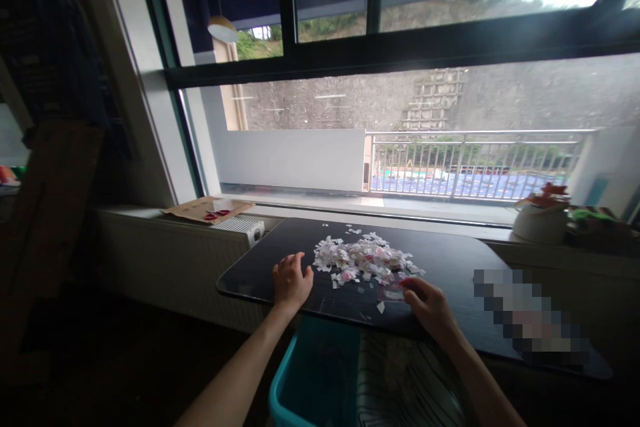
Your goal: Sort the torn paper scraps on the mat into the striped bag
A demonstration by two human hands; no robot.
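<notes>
My left hand (293, 282) is open by the paper bits (367, 257); I can't tell if my right hand (431, 303) grips any.

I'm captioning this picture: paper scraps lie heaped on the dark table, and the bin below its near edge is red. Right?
The bin is turquoise, not red, as the head view shows; paper scraps do lie heaped on the dark table.

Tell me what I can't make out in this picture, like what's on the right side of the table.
- Head view: whatever lies under the mosaic patch on the black table; pixelation hides it.
- Head view: any print on the paper scraps; too small.
- Head view: whether the right hand pinches a scrap; too small.
- Head view: the teal bin's near end; cut off by the bottom edge.
</notes>
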